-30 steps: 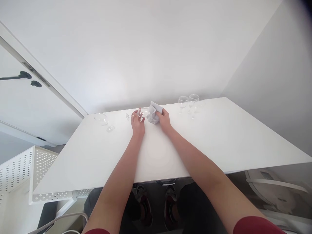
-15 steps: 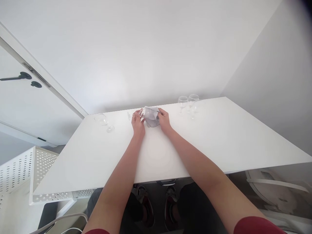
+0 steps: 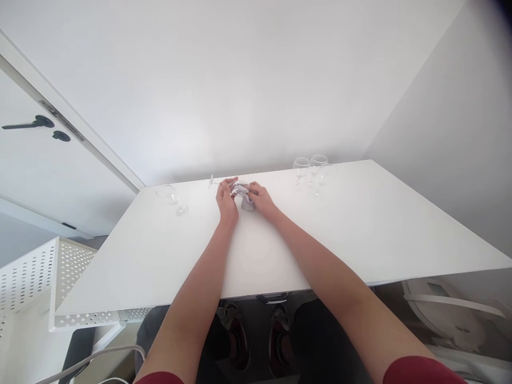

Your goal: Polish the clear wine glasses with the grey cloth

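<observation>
My left hand [image 3: 226, 199] is closed around a stemmed wine glass [image 3: 212, 182], tipped on its side with its foot out to the left. A light grey cloth [image 3: 247, 204] is bunched at the glass's bowl and hangs down between my hands. My right hand [image 3: 261, 197] grips that cloth, its fingers at the mouth of the bowl; whether some fingertips reach inside I cannot tell. Another wine glass [image 3: 171, 198] lies on its side on the table to the left. To the right, several wine glasses [image 3: 301, 166] stand upright close together.
The white table [image 3: 160, 266] meets a pale wall [image 3: 248, 90] at the back. A white perforated rack [image 3: 74, 272] stands at its left end, near a door with a black handle [image 3: 28, 124]. A drawer handle [image 3: 272, 298] shows below the front edge.
My right hand has moved left, closer to the glass bowl. The cloth, spread over the bowl before, is now bunched at it. The foot of the held glass has risen slightly.
</observation>
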{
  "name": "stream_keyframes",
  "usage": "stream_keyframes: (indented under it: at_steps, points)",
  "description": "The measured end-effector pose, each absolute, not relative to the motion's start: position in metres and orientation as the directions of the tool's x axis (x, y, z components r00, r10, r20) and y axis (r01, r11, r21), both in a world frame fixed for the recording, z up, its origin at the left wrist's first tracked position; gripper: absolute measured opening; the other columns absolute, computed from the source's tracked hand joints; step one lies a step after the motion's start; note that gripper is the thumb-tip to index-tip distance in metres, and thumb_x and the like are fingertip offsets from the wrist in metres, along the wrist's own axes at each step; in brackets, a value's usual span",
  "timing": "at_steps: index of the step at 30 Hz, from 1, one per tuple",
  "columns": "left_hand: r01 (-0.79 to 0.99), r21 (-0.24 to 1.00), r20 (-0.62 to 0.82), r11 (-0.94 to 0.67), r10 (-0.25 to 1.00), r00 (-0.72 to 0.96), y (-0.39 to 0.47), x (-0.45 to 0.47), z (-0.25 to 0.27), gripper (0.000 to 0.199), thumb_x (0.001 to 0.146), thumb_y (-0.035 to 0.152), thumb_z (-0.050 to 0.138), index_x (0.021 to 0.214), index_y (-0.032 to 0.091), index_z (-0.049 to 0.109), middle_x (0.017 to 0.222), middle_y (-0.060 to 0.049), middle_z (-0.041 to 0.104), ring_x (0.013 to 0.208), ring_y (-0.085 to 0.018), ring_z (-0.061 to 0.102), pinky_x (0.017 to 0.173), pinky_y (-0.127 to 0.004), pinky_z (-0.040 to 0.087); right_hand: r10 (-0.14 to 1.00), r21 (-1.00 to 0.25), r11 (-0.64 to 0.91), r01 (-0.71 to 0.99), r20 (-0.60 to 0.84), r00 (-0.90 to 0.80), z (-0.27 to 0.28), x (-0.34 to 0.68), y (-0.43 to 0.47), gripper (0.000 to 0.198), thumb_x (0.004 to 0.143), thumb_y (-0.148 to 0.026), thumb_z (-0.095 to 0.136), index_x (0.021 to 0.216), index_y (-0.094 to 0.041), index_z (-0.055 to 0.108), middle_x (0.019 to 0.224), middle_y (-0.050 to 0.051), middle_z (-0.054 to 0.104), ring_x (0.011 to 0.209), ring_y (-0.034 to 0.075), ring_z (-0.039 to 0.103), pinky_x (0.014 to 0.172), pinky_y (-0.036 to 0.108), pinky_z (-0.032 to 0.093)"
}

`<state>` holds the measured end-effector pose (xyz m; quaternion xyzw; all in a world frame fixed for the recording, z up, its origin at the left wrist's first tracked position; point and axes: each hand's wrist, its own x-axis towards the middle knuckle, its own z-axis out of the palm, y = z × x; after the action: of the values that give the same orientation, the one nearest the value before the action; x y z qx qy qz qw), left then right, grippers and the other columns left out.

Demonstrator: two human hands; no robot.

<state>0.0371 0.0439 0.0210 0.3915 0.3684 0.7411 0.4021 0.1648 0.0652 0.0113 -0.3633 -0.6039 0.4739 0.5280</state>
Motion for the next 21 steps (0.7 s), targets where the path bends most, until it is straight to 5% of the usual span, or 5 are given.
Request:
stream_keyframes:
  at_steps: [5, 9, 14, 21]
  points:
    - [-0.299, 0.87, 0.234, -0.391, 0.862, -0.449, 0.042, 0.04, 0.021, 0.033, 0.1, 0.057, 0.059, 0.101, 0.027, 0.072, 0.129, -0.007, 0.075, 0.114, -0.02, 0.068, 0.083, -0.028, 0.048, 0.956, -0.953, 0.286, -0.099, 0.278, 0.088, 0.013, 0.163, 0.062, 0.029, 0.072, -0.036, 0.078, 0.087, -0.024, 0.057, 0.092, -0.001, 0.067, 0.079, 0.016, 0.056, 0.071, 0.029, 0.046]
    - [-0.332, 0.847, 0.249, -0.415, 0.861, -0.443, 0.047, 0.036, 0.017, 0.033, 0.1, 0.056, 0.06, 0.103, 0.026, 0.073, 0.131, -0.008, 0.074, 0.11, -0.018, 0.069, 0.084, -0.028, 0.05, 0.977, -0.937, 0.167, -0.306, 0.199, -0.075, 0.015, 0.168, 0.063, 0.031, 0.08, -0.05, 0.073, 0.089, -0.024, 0.058, 0.095, 0.002, 0.07, 0.08, 0.017, 0.059, 0.07, 0.03, 0.045]
    - [-0.363, 0.815, 0.259, -0.452, 0.844, -0.47, 0.052, 0.03, 0.012, 0.031, 0.102, 0.052, 0.059, 0.104, 0.024, 0.072, 0.136, -0.008, 0.071, 0.102, -0.017, 0.07, 0.084, -0.029, 0.054, 0.877, -0.917, 0.148, -0.371, 0.295, -0.379, 0.018, 0.166, 0.058, 0.03, 0.077, -0.031, 0.076, 0.094, -0.026, 0.052, 0.132, 0.004, 0.071, 0.111, 0.022, 0.062, 0.086, 0.033, 0.046]
    - [-0.429, 0.801, 0.282, -0.418, 0.895, -0.344, 0.048, 0.032, 0.017, 0.032, 0.099, 0.054, 0.063, 0.103, 0.023, 0.071, 0.133, -0.01, 0.072, 0.1, -0.018, 0.07, 0.089, -0.033, 0.055, 0.899, -0.903, 0.098, -0.418, 0.261, -0.353, 0.018, 0.166, 0.055, 0.05, 0.074, -0.035, 0.083, 0.089, -0.027, 0.036, 0.118, 0.002, 0.073, 0.085, 0.018, 0.058, 0.075, 0.032, 0.046]
